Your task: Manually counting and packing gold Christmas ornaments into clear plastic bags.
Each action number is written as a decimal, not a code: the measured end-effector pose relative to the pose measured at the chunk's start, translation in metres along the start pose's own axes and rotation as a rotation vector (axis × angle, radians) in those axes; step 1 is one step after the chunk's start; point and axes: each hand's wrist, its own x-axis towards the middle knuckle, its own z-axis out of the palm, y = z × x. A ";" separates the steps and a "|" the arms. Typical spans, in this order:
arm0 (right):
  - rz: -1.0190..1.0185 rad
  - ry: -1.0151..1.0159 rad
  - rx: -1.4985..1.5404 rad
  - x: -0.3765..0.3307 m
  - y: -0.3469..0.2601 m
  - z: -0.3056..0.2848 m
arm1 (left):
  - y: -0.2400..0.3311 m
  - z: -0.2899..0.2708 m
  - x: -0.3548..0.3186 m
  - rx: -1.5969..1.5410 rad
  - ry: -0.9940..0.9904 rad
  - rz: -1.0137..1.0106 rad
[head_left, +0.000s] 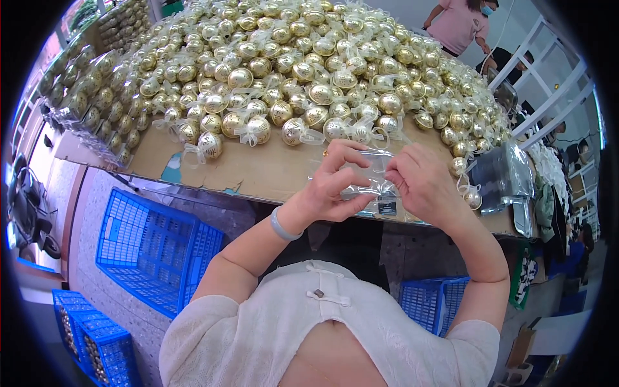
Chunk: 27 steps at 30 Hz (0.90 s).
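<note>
A clear plastic bag (377, 160) lies at the near edge of the cardboard-covered table, with a small dark label at its lower part. My left hand (335, 184) is over its left side, thumb and curled fingers closing on the film. From the other side my right hand (422, 184) pinches the bag between thumb and fingers. Both hands are close together, and glare on the film hides its exact folds. Just beyond them rises a big heap of gold ball ornaments (282, 113) with sheer ribbon loops. One gold ball (472, 197) rests to the right of my right hand.
Stacked clear bags (509, 171) lie on the table's right end. Blue plastic crates (138, 238) stand on the floor at left, and another blue crate (429, 297) is below right. Behind the heap stands a person in pink (459, 29), near a white metal rack (548, 71).
</note>
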 end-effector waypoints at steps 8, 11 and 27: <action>0.167 0.131 0.363 -0.021 -0.012 0.001 | 0.015 0.003 -0.007 0.067 -0.067 0.093; 0.284 0.133 0.370 -0.028 -0.008 -0.001 | 0.019 0.009 -0.011 0.069 -0.046 0.140; 0.348 0.044 -0.043 -0.013 0.132 0.124 | -0.009 0.001 -0.043 0.005 0.765 -0.288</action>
